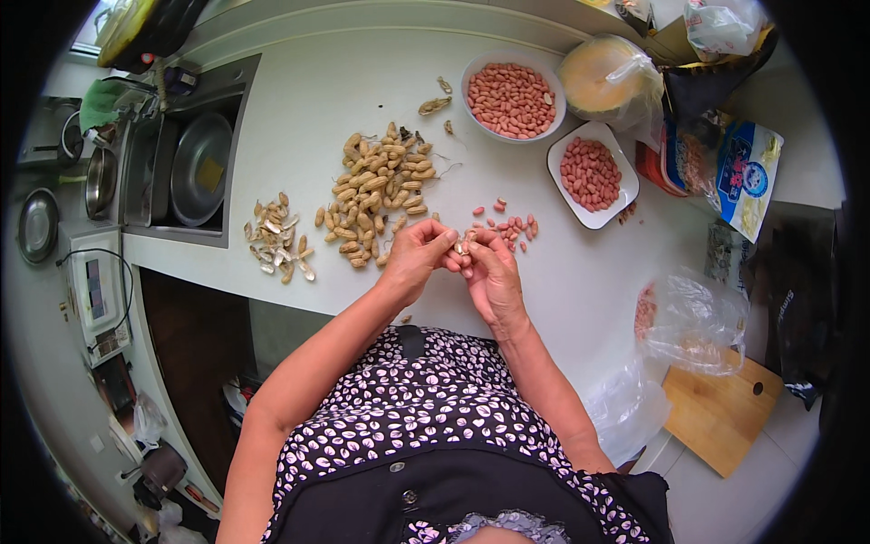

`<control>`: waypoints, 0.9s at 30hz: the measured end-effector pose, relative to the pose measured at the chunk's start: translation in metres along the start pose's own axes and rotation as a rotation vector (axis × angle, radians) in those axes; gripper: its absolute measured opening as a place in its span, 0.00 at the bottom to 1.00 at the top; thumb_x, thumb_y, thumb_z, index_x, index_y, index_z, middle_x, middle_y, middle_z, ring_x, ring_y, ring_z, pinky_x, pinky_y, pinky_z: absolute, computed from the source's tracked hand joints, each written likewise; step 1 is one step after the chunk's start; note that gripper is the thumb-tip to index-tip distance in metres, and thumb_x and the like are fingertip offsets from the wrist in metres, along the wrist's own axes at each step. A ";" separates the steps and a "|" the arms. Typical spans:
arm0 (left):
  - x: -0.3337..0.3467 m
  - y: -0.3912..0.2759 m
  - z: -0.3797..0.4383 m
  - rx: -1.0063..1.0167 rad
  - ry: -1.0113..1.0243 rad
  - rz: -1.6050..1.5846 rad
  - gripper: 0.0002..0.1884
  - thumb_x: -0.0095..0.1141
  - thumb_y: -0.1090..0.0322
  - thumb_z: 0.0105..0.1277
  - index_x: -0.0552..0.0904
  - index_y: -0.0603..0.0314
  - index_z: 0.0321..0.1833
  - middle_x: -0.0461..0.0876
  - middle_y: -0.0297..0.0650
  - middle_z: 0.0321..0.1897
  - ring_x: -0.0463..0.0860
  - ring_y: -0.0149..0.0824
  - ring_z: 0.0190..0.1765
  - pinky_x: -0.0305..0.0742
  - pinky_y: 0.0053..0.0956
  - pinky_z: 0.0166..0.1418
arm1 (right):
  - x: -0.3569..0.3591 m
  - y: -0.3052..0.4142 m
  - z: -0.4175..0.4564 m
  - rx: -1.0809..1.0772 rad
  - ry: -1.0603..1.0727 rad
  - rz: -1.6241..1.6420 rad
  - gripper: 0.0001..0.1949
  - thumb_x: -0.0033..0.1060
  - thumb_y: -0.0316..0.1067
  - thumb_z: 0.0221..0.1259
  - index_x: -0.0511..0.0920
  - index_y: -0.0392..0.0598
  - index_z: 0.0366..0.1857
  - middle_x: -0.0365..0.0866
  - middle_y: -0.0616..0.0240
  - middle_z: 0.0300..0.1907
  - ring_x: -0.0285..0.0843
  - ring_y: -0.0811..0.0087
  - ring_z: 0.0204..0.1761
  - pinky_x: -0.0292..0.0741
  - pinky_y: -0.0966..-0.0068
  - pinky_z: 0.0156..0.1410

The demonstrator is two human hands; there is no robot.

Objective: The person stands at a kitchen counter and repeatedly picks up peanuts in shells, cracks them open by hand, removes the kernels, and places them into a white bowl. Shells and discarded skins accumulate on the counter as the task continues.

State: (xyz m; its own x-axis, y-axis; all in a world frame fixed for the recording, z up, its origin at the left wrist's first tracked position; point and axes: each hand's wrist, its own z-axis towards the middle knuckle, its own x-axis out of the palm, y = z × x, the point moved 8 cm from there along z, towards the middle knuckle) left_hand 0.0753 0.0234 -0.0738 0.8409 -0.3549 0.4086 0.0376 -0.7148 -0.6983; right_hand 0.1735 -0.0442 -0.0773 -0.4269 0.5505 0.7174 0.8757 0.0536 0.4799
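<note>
Between the fingertips of my left hand (423,250) and my right hand (495,275) is a cracked peanut pod (463,246), gripped from both sides. Whole unshelled peanuts (377,183) lie in a heap just beyond my left hand. Several loose pink kernels (516,228) are scattered on the counter past my right hand. A pile of split shells (275,241) lies farther left. Shelled kernels fill a round white bowl (559,109) at the back and a squarish white dish (574,211) nearer on the right.
At the left, a sink (241,95) holds a metal basin (197,170). A plastic-covered bowl (598,75) stands behind the dish. Food packets (747,173), a clear plastic bag (707,319) and a wooden cutting board (724,408) are on the right. A few shell pieces (435,106) lie near the round bowl.
</note>
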 end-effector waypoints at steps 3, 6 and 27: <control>0.007 0.020 0.010 -0.103 -0.041 -0.113 0.07 0.53 0.69 0.75 0.76 0.66 0.40 0.85 0.44 0.34 0.85 0.32 0.32 0.83 0.21 0.40 | -0.017 0.010 -0.005 -0.088 -0.055 -0.003 0.06 0.57 0.26 0.68 0.74 0.43 0.46 0.79 0.68 0.40 0.74 0.80 0.36 0.70 0.82 0.41; 0.015 0.033 0.011 -0.206 -0.094 -0.266 0.06 0.49 0.72 0.75 0.71 0.68 0.39 0.84 0.51 0.38 0.87 0.40 0.35 0.87 0.26 0.43 | -0.028 0.021 -0.008 -0.146 -0.109 -0.037 0.08 0.57 0.26 0.69 0.72 0.43 0.48 0.79 0.67 0.41 0.74 0.80 0.34 0.71 0.83 0.39; 0.002 0.031 -0.020 -0.196 -0.030 0.005 0.12 0.54 0.63 0.76 0.74 0.68 0.51 0.84 0.44 0.38 0.87 0.35 0.32 0.84 0.24 0.33 | -0.001 0.025 -0.028 -0.324 -0.142 -1.001 0.13 0.64 0.27 0.65 0.75 0.41 0.50 0.77 0.68 0.35 0.74 0.81 0.31 0.75 0.80 0.37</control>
State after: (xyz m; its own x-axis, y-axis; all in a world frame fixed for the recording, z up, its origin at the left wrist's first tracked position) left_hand 0.0673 -0.0112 -0.0829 0.8568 -0.3424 0.3855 -0.0696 -0.8176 -0.5715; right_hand 0.1893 -0.0669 -0.0517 -0.8713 0.4718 -0.1348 0.0285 0.3230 0.9460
